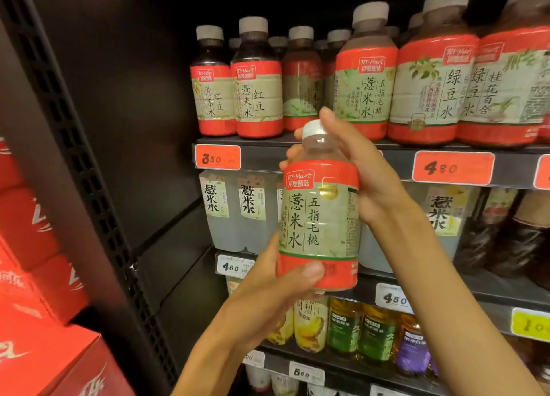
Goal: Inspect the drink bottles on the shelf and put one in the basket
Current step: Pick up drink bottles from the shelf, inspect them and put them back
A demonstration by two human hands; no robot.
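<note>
A red-and-green labelled drink bottle point(320, 214) is held upright in front of the shelf point(395, 163), the left hand point(276, 288) curled round its base, the right hand point(361, 172) wrapping its fingers point(290, 154) round the neck below the white cap.

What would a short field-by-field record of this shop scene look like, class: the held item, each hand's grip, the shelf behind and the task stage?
held item: clear plastic drink bottle with red-and-green label and white cap, upright, in front of the shelves
left hand: grip round the bottle's red base, thumb across the front
right hand: grip at the neck and shoulder, below the cap
shelf behind: row of similar red-labelled bottles above an orange price tag
left of shelf: stacked red cartons
basket: not in view
task stage: inspecting; bottle not yet in a basket
</note>
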